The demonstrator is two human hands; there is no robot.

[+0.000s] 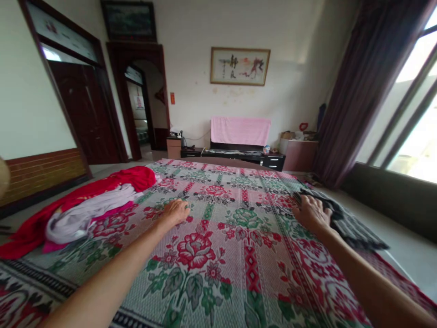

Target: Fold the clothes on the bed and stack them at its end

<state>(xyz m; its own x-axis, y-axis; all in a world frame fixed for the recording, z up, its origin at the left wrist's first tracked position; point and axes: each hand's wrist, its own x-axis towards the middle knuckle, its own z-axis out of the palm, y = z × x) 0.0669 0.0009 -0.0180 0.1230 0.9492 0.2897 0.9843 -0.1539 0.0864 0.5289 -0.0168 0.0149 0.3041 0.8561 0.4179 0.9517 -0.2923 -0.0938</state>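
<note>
A flowered blanket (246, 218) in red, green, grey and white is spread out in front of me. My left hand (176, 212) is at its middle left, fingers loosely bent, with nothing seen in them. On the right side, my right hand (312, 212) has its fingers curled over a dark garment (355, 230) with grey stripes, which lies bunched at the blanket's right edge. Part of that garment is hidden under the hand. At the left edge lies a heap of clothes: a red garment (133, 178), a pale grey garment (77, 218) and some magenta cloth (118, 211).
Beyond the blanket stands a low black cabinet (275, 161), with a pink cloth (241, 130) draped over something on it. A dark purple curtain (358, 91) hangs by the window on the right. A dark door (80, 109) and an arched doorway (138, 114) are on the left.
</note>
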